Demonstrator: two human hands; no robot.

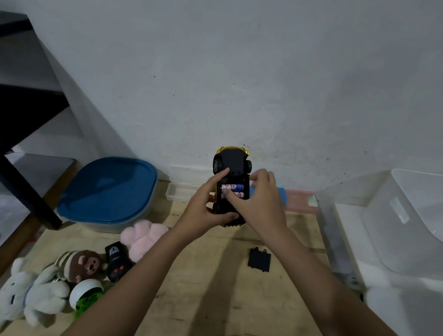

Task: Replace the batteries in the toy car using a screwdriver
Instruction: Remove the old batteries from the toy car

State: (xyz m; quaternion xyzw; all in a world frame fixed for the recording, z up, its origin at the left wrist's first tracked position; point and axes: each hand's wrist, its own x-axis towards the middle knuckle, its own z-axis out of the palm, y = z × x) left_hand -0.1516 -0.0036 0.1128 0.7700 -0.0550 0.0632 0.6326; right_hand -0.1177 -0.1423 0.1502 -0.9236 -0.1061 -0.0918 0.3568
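Here the left hand (203, 203) grips the toy car (231, 180); right hand (259, 199) pinches batteries (233, 187) in its compartment.

left hand (205, 207): raised, fingers curled in a grip, thumb up | right hand (259, 202): raised beside it, palm down, fingertips pressing in | both forearms bare, stretched forward, converging

No legible text anywhere. Batteries (232, 187) in the toy car (231, 180) carry red/white/blue label print, too blurred to read. Black remote (117, 261) at 8 o'clock has a pale logo, also unreadable.
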